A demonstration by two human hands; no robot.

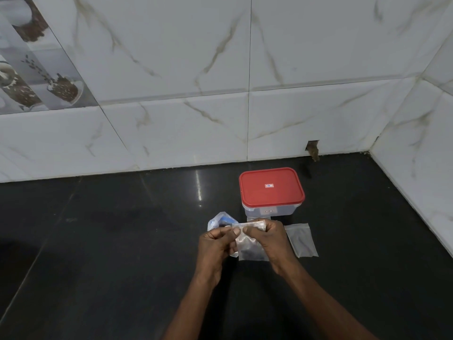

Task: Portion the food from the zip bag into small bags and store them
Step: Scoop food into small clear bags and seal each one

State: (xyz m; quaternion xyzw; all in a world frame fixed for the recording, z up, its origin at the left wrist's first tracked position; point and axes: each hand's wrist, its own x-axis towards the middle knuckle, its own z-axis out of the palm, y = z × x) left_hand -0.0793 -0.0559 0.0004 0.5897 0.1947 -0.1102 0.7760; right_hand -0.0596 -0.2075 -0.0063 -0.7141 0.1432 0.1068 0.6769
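Both forearms come in from the bottom edge of the view and slant up toward each other, meeting over the worktop (pixel 117 241) in front of the box (pixel 269 211). The wrists are close together, the backs of the hands toward the camera.

The left hand (pixel 215 244) has its fingers curled, and its thumb and fingertips pinch the top strip of a small bag (pixel 248 250) at its left end. The right hand (pixel 269 239) is curled the same way and pinches that strip at the right end, knuckles up. The two thumbs nearly touch at the middle of the strip. Both hands are clamped on the bag, and its mouth lies between the pinching fingers; whether it is sealed I cannot tell.

The small bag hangs from the fingers, clear, with something dark in its lower part. Its bottom edge is near or on the worktop; which, I cannot tell.

The zip bag (pixel 219 222), clear with a blue patch, lies just behind the left hand, partly hidden by it. A second small bag (pixel 301 240) lies flat on the worktop just right of the right hand. The box, clear with a red lid (pixel 270 188) shut on it, stands behind the hands near the worktop's back edge, toward the back right corner, where the tiled wall (pixel 196 69) turns.
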